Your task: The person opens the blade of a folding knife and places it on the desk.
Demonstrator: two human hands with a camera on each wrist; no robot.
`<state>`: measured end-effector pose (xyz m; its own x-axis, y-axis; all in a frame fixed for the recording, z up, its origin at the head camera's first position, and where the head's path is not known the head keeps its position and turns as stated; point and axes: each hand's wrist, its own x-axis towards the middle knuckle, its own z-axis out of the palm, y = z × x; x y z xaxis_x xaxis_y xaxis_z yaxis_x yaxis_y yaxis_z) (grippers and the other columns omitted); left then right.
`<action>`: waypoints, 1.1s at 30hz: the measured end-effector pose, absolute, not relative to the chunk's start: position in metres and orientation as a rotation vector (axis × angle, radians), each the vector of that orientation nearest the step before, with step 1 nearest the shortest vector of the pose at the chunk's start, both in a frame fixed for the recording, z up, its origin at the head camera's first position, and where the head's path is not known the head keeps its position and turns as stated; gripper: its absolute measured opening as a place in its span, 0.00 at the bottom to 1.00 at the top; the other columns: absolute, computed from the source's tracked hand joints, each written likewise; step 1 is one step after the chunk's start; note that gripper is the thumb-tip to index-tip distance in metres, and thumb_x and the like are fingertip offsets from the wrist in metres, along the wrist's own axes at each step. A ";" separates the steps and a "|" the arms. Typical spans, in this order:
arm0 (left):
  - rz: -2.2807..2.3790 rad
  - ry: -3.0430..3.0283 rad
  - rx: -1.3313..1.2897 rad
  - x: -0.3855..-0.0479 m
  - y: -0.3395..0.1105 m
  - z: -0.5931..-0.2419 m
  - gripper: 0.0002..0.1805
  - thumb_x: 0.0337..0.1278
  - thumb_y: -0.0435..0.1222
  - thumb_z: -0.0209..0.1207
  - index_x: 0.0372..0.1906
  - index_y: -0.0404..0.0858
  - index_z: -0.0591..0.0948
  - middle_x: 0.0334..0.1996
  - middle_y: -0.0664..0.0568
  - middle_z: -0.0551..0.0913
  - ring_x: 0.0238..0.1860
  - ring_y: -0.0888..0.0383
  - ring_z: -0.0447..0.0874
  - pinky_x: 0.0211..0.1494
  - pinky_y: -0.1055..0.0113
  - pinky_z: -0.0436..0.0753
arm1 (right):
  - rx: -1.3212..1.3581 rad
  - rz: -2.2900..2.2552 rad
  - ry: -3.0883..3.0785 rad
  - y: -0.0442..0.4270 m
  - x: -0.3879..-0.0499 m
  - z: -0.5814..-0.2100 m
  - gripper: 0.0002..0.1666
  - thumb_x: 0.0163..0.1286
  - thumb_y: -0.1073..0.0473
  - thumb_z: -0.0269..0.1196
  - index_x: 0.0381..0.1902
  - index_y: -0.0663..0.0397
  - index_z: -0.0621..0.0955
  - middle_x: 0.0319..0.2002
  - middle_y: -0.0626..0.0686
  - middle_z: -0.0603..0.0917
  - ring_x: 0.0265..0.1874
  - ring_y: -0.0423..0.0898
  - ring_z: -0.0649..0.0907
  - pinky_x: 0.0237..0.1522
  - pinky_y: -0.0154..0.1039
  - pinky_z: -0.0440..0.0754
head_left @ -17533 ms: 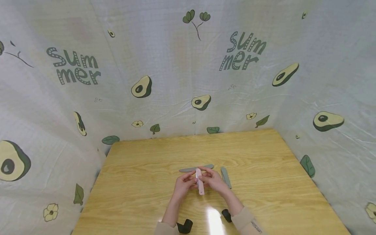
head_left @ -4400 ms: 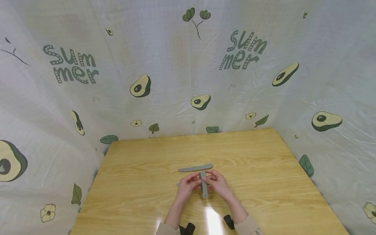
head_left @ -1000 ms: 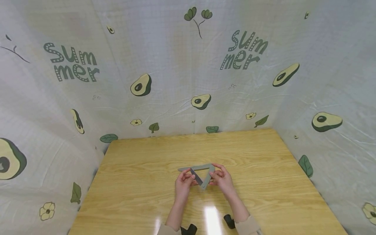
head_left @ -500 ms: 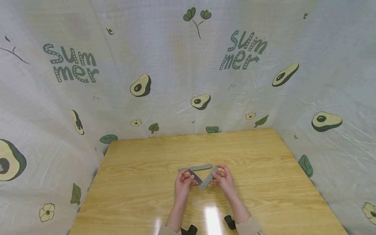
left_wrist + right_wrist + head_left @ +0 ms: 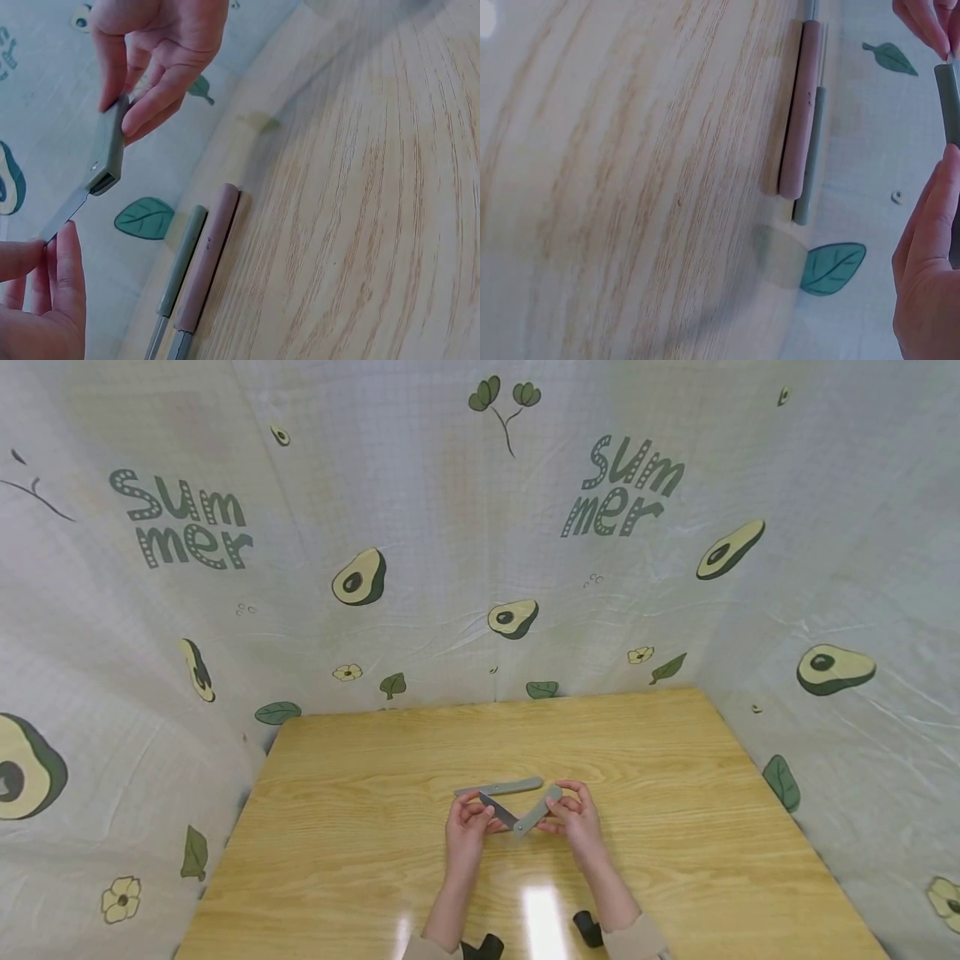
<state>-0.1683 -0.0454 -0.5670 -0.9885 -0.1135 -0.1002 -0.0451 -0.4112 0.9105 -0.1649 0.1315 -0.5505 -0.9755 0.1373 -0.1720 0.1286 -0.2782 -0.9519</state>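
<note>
A folding knife with a grey-green handle (image 5: pixel 537 812) is held in the air between both hands, half unfolded in a wide V. My left hand (image 5: pixel 467 828) pinches its dark-looking blade (image 5: pixel 498 811) between thumb and fingers. The handle's other end is gripped by my right hand (image 5: pixel 576 827). On the table beyond lies a second grey-green folding knife (image 5: pixel 517 786), unfolded straight. Beside it, both wrist views show a pink-handled folding knife (image 5: pixel 208 259), its blade out; in the head view the hands mostly hide it.
The wooden table (image 5: pixel 360 843) meets a pale curtain (image 5: pixel 442 510) printed with avocados and leaves at the back and sides. Black wrist-worn pieces (image 5: pixel 587 928) sit near the sleeves. Light glares on the table (image 5: pixel 543 918) between the forearms.
Earlier the pink knife was in both hands; it now lies unfolded. The grey-green one was folded and has since been partly unfolded, its handle swinging right and widening the V.
</note>
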 end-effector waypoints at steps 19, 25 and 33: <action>-2.607 -1.585 0.266 -0.166 -0.038 -0.571 0.20 0.62 0.20 0.50 0.55 0.26 0.58 0.38 0.45 0.69 0.38 0.58 0.80 0.45 0.61 0.88 | -0.436 2.569 -1.705 0.134 -0.160 -0.552 0.20 0.74 0.68 0.53 0.59 0.55 0.61 0.39 0.52 0.78 0.38 0.44 0.83 0.46 0.43 0.87; -2.642 -1.520 0.265 -0.164 -0.036 -0.572 0.20 0.63 0.20 0.49 0.56 0.28 0.57 0.41 0.45 0.69 0.41 0.56 0.81 0.49 0.60 0.87 | -0.431 2.592 -1.653 0.133 -0.159 -0.550 0.20 0.75 0.69 0.51 0.59 0.55 0.58 0.38 0.50 0.77 0.39 0.43 0.83 0.48 0.43 0.87; -2.666 -1.428 0.262 -0.161 -0.032 -0.571 0.19 0.65 0.20 0.46 0.55 0.28 0.55 0.47 0.39 0.68 0.48 0.52 0.79 0.55 0.56 0.84 | -0.431 2.604 -1.498 0.128 -0.155 -0.550 0.17 0.76 0.68 0.50 0.56 0.53 0.59 0.37 0.48 0.78 0.38 0.42 0.83 0.47 0.43 0.87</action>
